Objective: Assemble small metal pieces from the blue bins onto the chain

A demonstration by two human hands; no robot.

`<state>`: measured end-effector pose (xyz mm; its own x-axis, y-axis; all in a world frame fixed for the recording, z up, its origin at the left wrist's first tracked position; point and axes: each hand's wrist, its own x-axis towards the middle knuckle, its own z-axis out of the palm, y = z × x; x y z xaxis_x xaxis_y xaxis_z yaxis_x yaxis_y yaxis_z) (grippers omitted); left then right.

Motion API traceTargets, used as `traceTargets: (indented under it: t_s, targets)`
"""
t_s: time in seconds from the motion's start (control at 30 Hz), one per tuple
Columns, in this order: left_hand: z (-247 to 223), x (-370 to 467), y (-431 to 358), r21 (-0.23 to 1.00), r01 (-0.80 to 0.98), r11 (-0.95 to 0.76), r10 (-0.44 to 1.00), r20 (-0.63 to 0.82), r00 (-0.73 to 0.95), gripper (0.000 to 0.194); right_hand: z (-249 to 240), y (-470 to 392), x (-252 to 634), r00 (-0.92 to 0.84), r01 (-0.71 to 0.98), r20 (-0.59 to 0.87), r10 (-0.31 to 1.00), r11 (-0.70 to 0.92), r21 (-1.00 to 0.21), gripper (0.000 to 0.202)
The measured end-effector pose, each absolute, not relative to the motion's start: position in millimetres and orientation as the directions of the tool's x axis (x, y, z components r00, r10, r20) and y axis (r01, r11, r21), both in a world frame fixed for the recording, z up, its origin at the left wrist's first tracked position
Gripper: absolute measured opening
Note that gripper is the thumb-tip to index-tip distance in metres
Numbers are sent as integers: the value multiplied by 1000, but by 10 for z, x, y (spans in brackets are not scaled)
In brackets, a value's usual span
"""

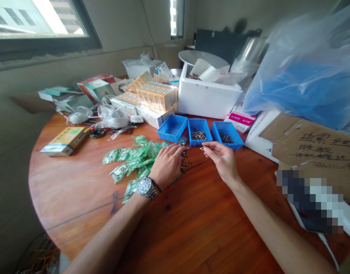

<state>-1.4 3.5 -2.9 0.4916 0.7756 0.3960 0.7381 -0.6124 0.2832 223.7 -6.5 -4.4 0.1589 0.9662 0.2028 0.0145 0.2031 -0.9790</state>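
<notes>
My left hand (pixel 168 164), with a watch (pixel 146 188) on its wrist, reaches over the small metal parts (pixel 185 164) lying on the table; its fingers are together and what they hold, if anything, is hidden. My right hand (pixel 222 160) pinches a small brass-coloured screw (pixel 202 147) between thumb and fingertips, in front of the middle blue bin. Left of my left hand lies a pile of green-tinted plastic packets (pixel 137 156). The middle blue bin (pixel 199 142) holds metal screws, the right blue bin (pixel 236 145) holds darker ones, and the left blue bin (pixel 171 139) shows no contents.
Yellow-white boxes (pixel 156 97) and a white foam box (pixel 209 98) stand behind the bins. A single box (pixel 64 141) and white devices (pixel 113 116) lie at the left. A cardboard box (pixel 314 148), a plastic bag (pixel 303 80) and a partly pixelated device (pixel 299 217) are on the right.
</notes>
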Motion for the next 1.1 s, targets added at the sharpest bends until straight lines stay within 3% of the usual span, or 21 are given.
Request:
traceTargets:
  t_s: [0.2, 0.4, 0.67, 0.93, 1.1]
  targets:
    - [-53, -9, 44, 280, 737, -615, 771, 411, 488, 40, 176, 507, 2391, 203, 350, 485, 850, 400, -847, 24]
    - [-34, 2, 38, 275, 743, -610, 776, 399, 489, 40, 78, 458, 2361, -8, 654, 578, 816, 442, -615, 27]
    - [-25, 21, 25, 278, 745, -606, 782, 380, 495, 39, -224, -13, 2235, -362, 584, 333, 871, 491, -647, 28]
    - [-12, 22, 26, 283, 747, -602, 788, 364, 496, 39, -306, -93, 2216, -336, 575, 348, 875, 484, -660, 17]
    - [-23, 23, 25, 285, 744, -605, 785, 370, 497, 38, -287, -260, 2203, -240, 524, 326, 914, 405, -749, 5]
